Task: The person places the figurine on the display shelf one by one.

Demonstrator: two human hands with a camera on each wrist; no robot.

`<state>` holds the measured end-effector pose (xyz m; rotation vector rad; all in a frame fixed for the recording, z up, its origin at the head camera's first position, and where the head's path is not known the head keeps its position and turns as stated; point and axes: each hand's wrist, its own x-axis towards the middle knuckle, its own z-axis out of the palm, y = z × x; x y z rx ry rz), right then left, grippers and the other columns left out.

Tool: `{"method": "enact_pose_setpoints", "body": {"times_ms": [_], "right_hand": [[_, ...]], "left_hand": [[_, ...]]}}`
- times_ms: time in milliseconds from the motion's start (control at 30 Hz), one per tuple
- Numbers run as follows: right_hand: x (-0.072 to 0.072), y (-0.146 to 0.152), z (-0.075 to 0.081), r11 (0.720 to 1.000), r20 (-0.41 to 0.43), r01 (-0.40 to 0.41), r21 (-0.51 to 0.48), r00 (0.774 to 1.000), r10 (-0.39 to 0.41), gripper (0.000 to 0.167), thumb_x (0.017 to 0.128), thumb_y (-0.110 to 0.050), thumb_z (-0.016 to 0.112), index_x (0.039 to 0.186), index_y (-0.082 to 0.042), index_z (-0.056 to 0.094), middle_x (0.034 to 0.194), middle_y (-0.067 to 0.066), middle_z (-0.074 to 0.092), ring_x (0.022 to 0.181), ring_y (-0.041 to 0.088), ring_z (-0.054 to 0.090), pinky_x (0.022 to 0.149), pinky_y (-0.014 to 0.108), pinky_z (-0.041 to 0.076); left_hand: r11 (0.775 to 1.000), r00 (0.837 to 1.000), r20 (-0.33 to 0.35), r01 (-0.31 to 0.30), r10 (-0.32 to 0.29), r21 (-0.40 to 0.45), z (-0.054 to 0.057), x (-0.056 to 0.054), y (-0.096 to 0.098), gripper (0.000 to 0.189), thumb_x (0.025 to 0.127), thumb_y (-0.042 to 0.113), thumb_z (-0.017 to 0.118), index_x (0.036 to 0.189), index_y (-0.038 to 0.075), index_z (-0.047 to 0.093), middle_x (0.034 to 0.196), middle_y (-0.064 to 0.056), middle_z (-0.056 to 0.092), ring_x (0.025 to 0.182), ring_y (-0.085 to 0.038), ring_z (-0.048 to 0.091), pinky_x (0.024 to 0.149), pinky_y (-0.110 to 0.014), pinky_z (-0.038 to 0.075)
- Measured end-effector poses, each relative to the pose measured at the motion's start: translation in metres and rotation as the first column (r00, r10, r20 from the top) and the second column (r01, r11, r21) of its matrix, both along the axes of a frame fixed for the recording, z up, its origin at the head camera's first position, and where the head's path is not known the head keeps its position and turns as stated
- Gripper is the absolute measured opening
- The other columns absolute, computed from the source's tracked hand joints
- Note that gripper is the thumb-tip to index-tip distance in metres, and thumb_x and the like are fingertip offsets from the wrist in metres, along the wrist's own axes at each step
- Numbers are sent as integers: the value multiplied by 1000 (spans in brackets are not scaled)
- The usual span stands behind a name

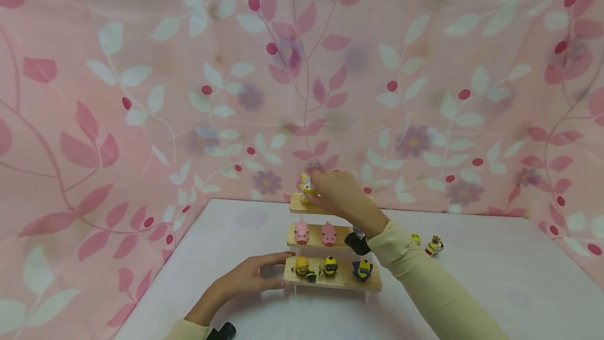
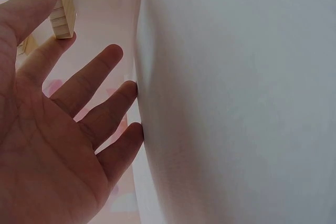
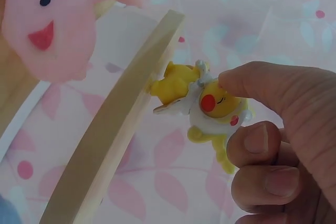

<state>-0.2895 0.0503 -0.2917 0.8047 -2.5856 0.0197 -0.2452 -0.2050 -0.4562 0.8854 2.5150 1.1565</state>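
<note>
My right hand (image 1: 337, 193) pinches a small yellow and white figurine (image 3: 212, 111) with red cheeks between thumb and fingers. The figurine's yellow feet are right at the top plank (image 3: 118, 98), at its left end in the head view. My left hand (image 1: 247, 276) holds the left end of the bottom plank (image 1: 321, 279) of the tiered wooden display stand, thumb at the front and forefinger at the back. Its other fingers (image 2: 97, 74) spread out straight. Pink pig figurines (image 1: 329, 235) stand on the middle plank, whose right end is hidden behind my right wrist.
Several small yellow and black figurines (image 1: 330, 266) sit along the bottom plank. On the white tabletop (image 1: 495, 277), right of the stand, lie a colourful figurine (image 1: 434, 245) and a small yellow one (image 1: 415, 238) beside my sleeve. A pink leaf-patterned cloth (image 1: 330, 93) hangs behind.
</note>
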Motion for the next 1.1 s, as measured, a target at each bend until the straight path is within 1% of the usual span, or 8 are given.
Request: {"method": "enact_pose_setpoints", "body": {"times_ms": [133,267,433,700,1000,1100], "right_hand": [[-1,-4,-2,1000,-49,-14,5,999,14,32,88,-34,73,79,-11,53,56,-4,42,48,14,41,43,29,35],[-1,-7,-1,1000,-58,-9,14,998,9,32,88,-33,73,78,-11,52,56,-4,41,47,14,40,42,28,35],[-1,-8,0,1000,-38,-6,9,999,7,31,88,-32,73,80,-11,53,57,-3,42,49,15,43,43,29,35],[0,-4,-1,1000,46,-9,-15,999,10,28,89,-34,71,86,-12,54,60,-4,45,51,14,43,45,27,33],[0,-3,-3,1000,50,1,-19,999,0,30,90,-36,69,86,-12,52,58,-4,42,50,13,39,44,26,30],[0,-2,-3,1000,28,-2,-23,1000,3,30,90,-36,69,85,-11,52,57,-4,41,48,13,39,43,27,30]], "left_hand": [[1000,1000,-6,5,-5,7,0,0,0,61,88,45,73,144,34,51,135,11,59,133,-21,45,106,-57,36],[1000,1000,-5,9,-9,10,1,-1,0,61,88,45,73,144,33,51,135,10,59,133,-21,45,106,-57,35],[1000,1000,-8,6,-6,2,1,-1,0,60,88,46,72,144,35,51,135,10,59,133,-22,45,106,-57,36],[1000,1000,1,2,-2,1,-1,0,0,61,89,45,72,144,30,52,135,8,59,133,-23,45,106,-59,35],[1000,1000,-5,10,-10,8,-1,1,1,60,89,46,72,144,30,52,135,7,60,133,-23,45,106,-58,35],[1000,1000,-8,9,-9,2,1,1,1,61,89,46,71,144,29,52,135,7,60,133,-23,45,106,-59,35]]}}
